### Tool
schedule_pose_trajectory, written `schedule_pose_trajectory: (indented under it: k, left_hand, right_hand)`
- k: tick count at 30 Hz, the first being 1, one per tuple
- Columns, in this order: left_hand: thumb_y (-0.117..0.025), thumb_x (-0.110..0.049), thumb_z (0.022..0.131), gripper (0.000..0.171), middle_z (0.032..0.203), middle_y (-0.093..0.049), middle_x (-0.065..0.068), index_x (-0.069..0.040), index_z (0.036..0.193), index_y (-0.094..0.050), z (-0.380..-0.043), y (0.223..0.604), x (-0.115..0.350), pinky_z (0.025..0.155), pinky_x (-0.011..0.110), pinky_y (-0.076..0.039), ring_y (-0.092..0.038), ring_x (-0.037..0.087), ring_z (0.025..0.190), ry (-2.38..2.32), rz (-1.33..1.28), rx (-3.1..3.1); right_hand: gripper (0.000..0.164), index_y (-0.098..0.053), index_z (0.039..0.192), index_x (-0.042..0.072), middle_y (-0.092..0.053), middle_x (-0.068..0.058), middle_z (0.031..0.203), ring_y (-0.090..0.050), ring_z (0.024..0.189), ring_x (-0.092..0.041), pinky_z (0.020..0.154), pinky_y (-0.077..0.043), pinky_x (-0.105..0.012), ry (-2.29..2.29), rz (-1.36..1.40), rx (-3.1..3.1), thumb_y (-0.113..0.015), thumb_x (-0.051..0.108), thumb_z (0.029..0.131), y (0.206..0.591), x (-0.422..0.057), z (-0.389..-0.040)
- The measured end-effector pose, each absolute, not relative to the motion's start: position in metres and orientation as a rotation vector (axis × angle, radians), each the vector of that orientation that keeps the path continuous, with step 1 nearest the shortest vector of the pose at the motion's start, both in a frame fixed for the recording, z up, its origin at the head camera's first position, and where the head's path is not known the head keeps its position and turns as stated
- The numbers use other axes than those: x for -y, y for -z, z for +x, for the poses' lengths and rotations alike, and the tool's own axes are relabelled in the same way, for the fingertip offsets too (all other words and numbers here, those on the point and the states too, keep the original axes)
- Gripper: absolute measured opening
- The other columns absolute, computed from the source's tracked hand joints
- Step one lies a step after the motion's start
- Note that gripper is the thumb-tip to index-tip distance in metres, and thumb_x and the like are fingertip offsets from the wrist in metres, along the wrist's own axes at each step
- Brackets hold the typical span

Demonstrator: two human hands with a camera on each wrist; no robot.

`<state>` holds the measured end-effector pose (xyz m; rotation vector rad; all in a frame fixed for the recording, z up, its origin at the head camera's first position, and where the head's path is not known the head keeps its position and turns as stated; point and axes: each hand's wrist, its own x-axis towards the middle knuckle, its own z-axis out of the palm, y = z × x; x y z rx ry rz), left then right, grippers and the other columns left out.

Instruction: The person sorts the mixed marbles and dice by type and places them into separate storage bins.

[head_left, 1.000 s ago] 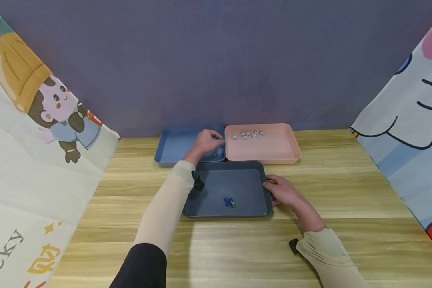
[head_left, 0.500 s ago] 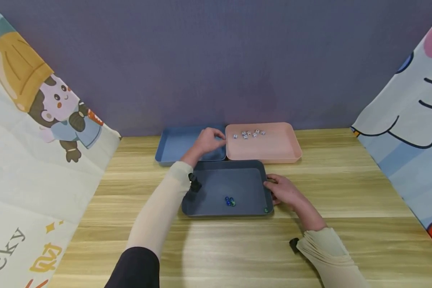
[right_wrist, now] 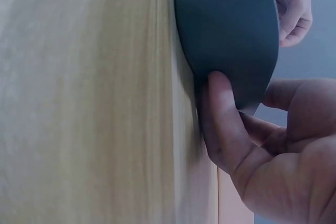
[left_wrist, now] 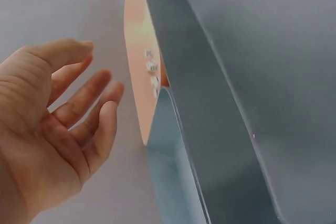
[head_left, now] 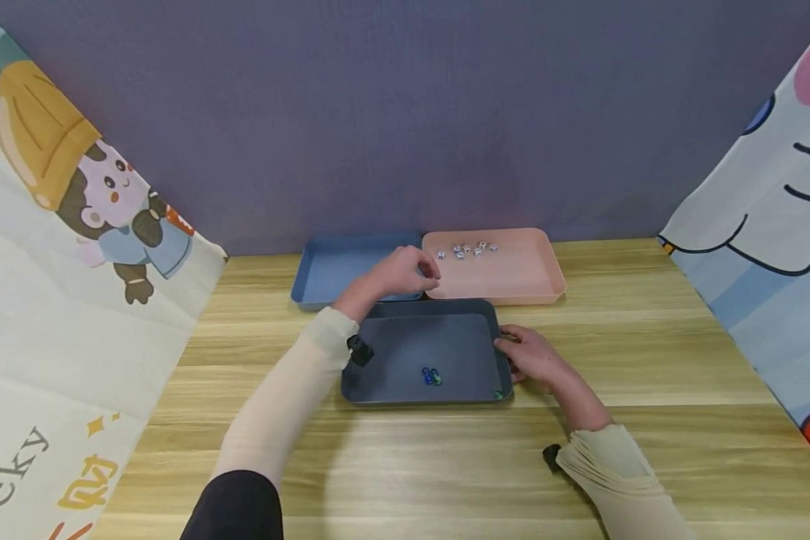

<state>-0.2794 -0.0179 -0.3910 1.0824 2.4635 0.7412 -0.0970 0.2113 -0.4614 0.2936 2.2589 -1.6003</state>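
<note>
My left hand [head_left: 405, 270] hovers over the right end of the blue tray [head_left: 324, 266], its fingertips reaching to the rim of the pink tray. In the left wrist view its fingers [left_wrist: 102, 121] are loosely bent, with nothing seen between them. The right hand [head_left: 529, 356] grips the right edge of the dark grey tray [head_left: 405, 337]; in the right wrist view a finger [right_wrist: 223, 98] presses against its outer side. Several blue and green marbles [head_left: 432, 377] lie near that tray's front middle. A separate green marble [head_left: 498, 394] sits in its front right corner.
Behind on the right, the pink tray [head_left: 513, 274] holds several white dice [head_left: 477, 252]. All the trays stand close together on a wood-grain table [head_left: 648, 337]. A grey-purple wall [head_left: 405, 112] rises at the back, and printed cloths [head_left: 61, 315] flank the table.
My left hand has moved right and slightly nearer, towards the pink tray. A greenish spot seen under it in the blue tray is no longer visible. The right hand stays on the dark tray.
</note>
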Motion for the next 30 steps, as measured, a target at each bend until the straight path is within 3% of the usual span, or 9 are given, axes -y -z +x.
schedule_pose_trajectory:
  k: [12, 25, 30]
  left_hand:
    - [-0.066, -0.018, 0.094, 0.019, 0.099, -0.067, -0.007, -0.008, 0.109, -0.072, -0.244, 0.388, 0.007, 0.079, 0.023, -0.051, -0.062, 0.005, 0.091, -0.422, 1.309, -2.176]
    - [-0.07, -0.016, 0.091, 0.013, 0.095, -0.066, -0.013, -0.016, 0.103, -0.074, -0.19, 0.407, -0.035, 0.076, 0.016, -0.048, -0.06, -0.003, 0.085, -0.239, 1.577, -1.937]
    - [-0.071, -0.02, 0.091, 0.017, 0.096, -0.067, -0.014, -0.021, 0.107, -0.073, -0.178, 0.419, -0.048, 0.077, 0.014, -0.047, -0.06, -0.004, 0.085, -0.176, 1.631, -1.92]
  right_hand:
    - [0.055, -0.03, 0.149, -0.003, -0.049, -0.032, 0.128, -0.062, 0.075, -0.025, 0.061, -0.057, -0.039, 1.587, 0.286, -2.259, -0.046, 0.022, 0.103, 0.463, -0.212, -0.098]
    - [0.049, -0.037, 0.146, -0.002, -0.058, -0.023, 0.108, -0.061, 0.075, -0.023, 0.059, -0.057, -0.038, 1.604, 0.328, -2.249, -0.045, 0.02, 0.104, 0.461, -0.213, -0.1]
    - [0.049, -0.037, 0.146, -0.002, -0.058, -0.023, 0.113, -0.062, 0.077, -0.022, 0.062, -0.057, -0.039, 1.608, 0.317, -2.255, -0.045, 0.021, 0.104, 0.46, -0.213, -0.099]
